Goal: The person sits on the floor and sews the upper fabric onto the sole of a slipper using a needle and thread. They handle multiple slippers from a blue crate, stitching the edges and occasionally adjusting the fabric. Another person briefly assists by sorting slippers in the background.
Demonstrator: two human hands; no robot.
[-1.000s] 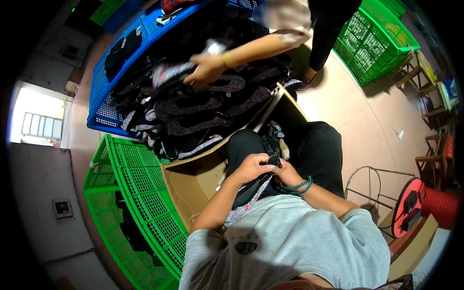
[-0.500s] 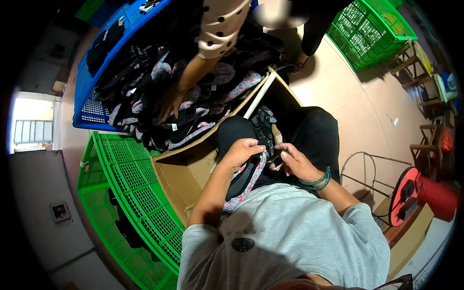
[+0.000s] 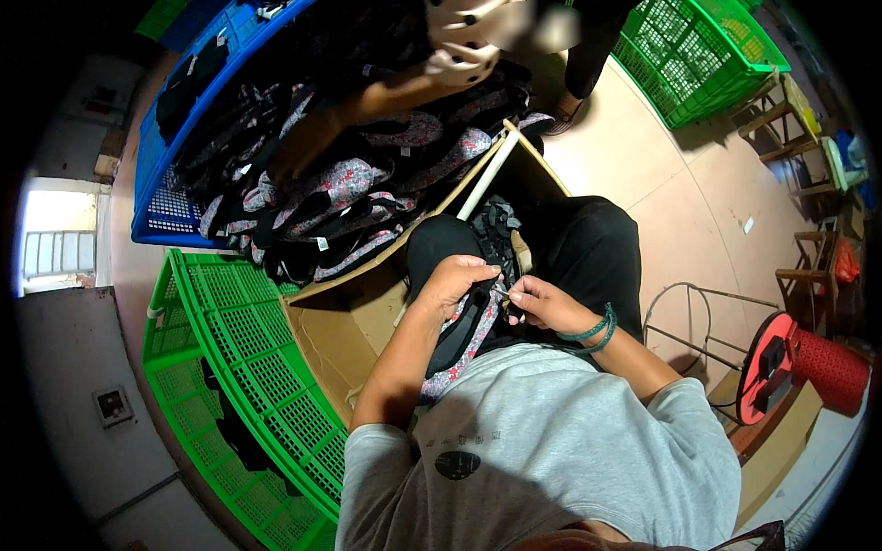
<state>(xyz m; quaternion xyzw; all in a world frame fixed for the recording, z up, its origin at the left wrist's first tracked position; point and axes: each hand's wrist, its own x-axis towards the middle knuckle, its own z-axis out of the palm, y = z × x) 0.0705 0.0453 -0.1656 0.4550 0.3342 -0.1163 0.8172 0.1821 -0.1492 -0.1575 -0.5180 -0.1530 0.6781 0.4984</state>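
Observation:
My left hand (image 3: 459,278) is closed on the upper end of a cloth shoe (image 3: 469,342) with a pink-and-grey floral rim and a black inside. The shoe hangs down over my lap, its lower end against my grey shirt. Just right of it, my right hand (image 3: 549,305) is closed round a small, mostly hidden tool that looks like thread snips (image 3: 512,310). The tip of this tool meets the shoe's edge beside my left thumb. Behind my hands, crumpled black material (image 3: 496,223) lies between my knees.
A large blue crate (image 3: 152,174) holds a heap of floral-and-black shoes (image 3: 340,184); another person's arm (image 3: 390,94) reaches into it. An open cardboard box (image 3: 322,335) stands by my left knee, beside green baskets (image 3: 248,349). A red spool (image 3: 822,372) and wire frame stand at right.
My right hand has moved left, bringing the small tool to the shoe's edge. The other person's hand has shifted left and deeper over the heap, and a floral shoe there has turned up.

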